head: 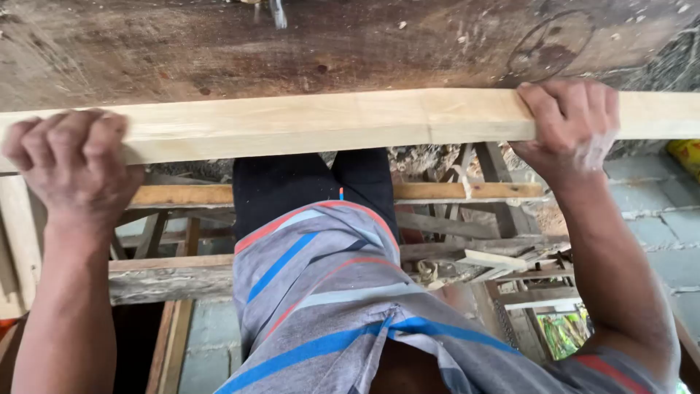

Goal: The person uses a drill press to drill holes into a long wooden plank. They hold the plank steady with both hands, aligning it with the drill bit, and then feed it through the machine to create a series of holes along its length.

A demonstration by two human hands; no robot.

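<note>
pale plank (328, 124) (grey, blue-red striped shirt (343, 306))

The pale wooden plank (328, 124) runs out of frame at both side edges, so neither end shows. The fingertips of the left hand (69, 164) and the right hand (572, 124) curl over its far edge, out of sight. A metal tool (277, 11) on the dark workbench (219, 51) is cut off by the top edge. The striped shirt (343, 306) covers the bench's frame below.
</note>
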